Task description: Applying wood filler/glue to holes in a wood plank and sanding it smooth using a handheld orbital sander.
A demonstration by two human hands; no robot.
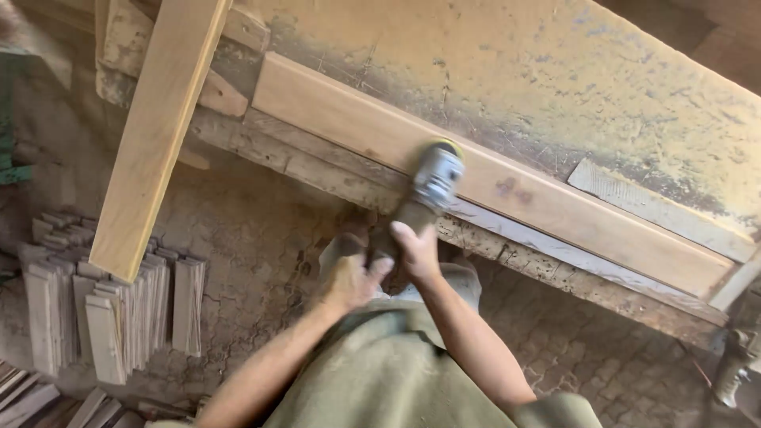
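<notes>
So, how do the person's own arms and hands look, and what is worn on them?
Both forearms are bare to the elbow or above; no sleeves reach them. The left hand and the right hand wear no gloves. No watch, ring or band shows. An olive-green garment covers the body below.

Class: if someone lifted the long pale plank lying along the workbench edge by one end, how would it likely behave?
The plank looks thick, straight solid wood, so probably stiff, not floppy. Its length suggests it would feel end-heavy and swing. Flat faces mean it should slide along the workbench rather than roll.
</notes>
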